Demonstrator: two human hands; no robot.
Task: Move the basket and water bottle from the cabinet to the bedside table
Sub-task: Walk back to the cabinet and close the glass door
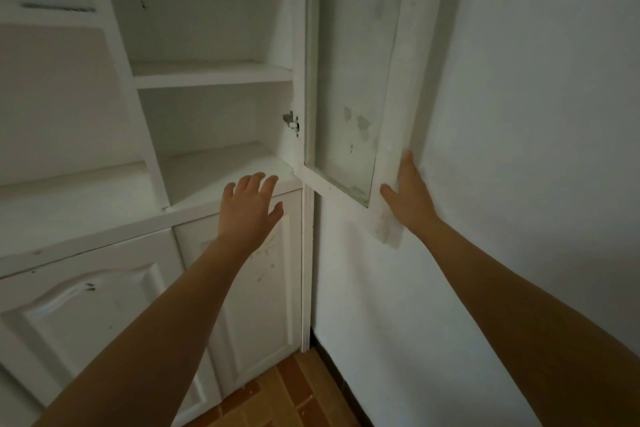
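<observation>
A white cabinet [149,211] fills the left of the head view. Its upper compartment stands with the glass-paned door [349,80] swung wide against the right wall. The two shelves [211,74] inside show nothing on them; no basket or water bottle is in view. My left hand [247,208] hovers with fingers spread just in front of the lower shelf edge, holding nothing. My right hand [408,198] lies flat on the outer frame of the door near its bottom corner, thumb on the front face, fingers along the edge by the wall.
Below the counter ledge are two shut white panelled doors [86,315]. A metal hinge [291,121] sits at the door's inner edge. A white wall [536,149] runs along the right. Orange-brown floor tiles [298,399] show at the bottom.
</observation>
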